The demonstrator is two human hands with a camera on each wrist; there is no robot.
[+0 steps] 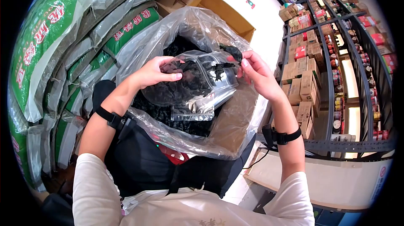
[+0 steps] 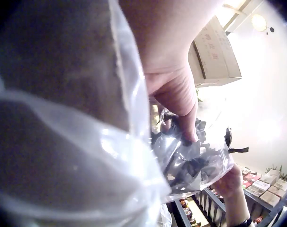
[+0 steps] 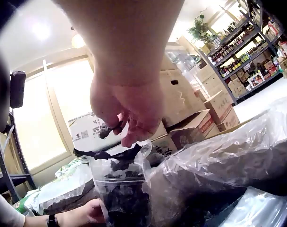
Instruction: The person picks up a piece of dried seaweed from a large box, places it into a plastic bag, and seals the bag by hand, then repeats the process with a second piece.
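Observation:
My left hand point(image 1: 155, 73) grips the side of a clear zip bag point(image 1: 166, 93), its thumb lying across the front. Black, crinkled dried pieces point(image 3: 127, 201) fill much of the bag. At the bag's mouth my right hand point(image 1: 257, 74) pinches a small dark piece point(image 3: 105, 131) between curled fingers. A longer black strip point(image 3: 108, 154) lies over the bag's opening in the right wrist view. Beneath, a carton lined with a clear plastic liner point(image 1: 147, 28) holds more black pieces point(image 1: 158, 112). Flat silvery bags point(image 1: 193, 113) lie on top of them.
Stacked green sacks point(image 1: 46, 28) rise close on the left. An open cardboard box point(image 1: 223, 11) stands behind the lined carton. On the right, dark metal shelving point(image 1: 326, 74) carries cartons and jars. The person's legs point(image 1: 139, 154) flank the carton's near side.

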